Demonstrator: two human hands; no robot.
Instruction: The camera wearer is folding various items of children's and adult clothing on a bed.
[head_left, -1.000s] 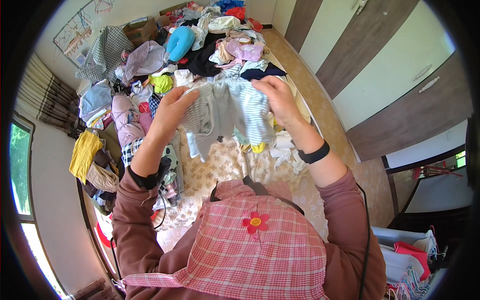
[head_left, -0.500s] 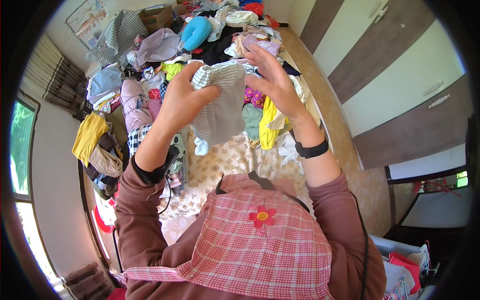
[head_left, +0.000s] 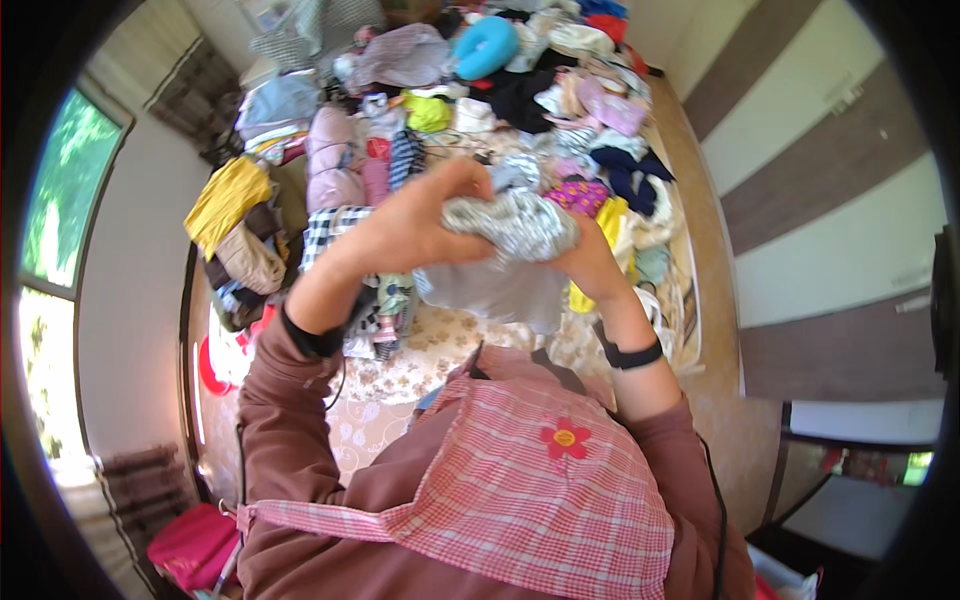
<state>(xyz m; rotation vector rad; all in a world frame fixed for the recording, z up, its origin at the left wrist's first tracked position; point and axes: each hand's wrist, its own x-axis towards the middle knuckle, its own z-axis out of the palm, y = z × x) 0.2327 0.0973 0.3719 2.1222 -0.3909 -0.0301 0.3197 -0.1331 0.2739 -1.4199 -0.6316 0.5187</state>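
A light striped garment (head_left: pixel 490 290) is held up in front of me over the bed, its gathered upper edge facing me and its thin pale cloth hanging below. My left hand (head_left: pixel 425 225) pinches the left end of that edge, thumb at the front and fingers curled behind. At the right end, my right hand (head_left: pixel 590 262) grips the same edge; its fingertips are mostly hidden by the cloth. Behind the garment lie a purple flowered cloth (head_left: pixel 578 196) and a yellow piece (head_left: pixel 612 215).
Heaped clothes cover the far bed, with a blue neck pillow (head_left: pixel 486 47) among them. Folded garments, a yellow one (head_left: pixel 228 198) on top, stack at the left. The floral bedspread (head_left: pixel 450 335) shows nearer me. A striped wardrobe (head_left: pixel 830 210) stands right; a pink bag (head_left: pixel 195 545) sits lower left.
My right hand has come from open beside the garment to gripping its right end. The garment's upper edge is now stretched between both hands, slightly lower. The view has shifted left.
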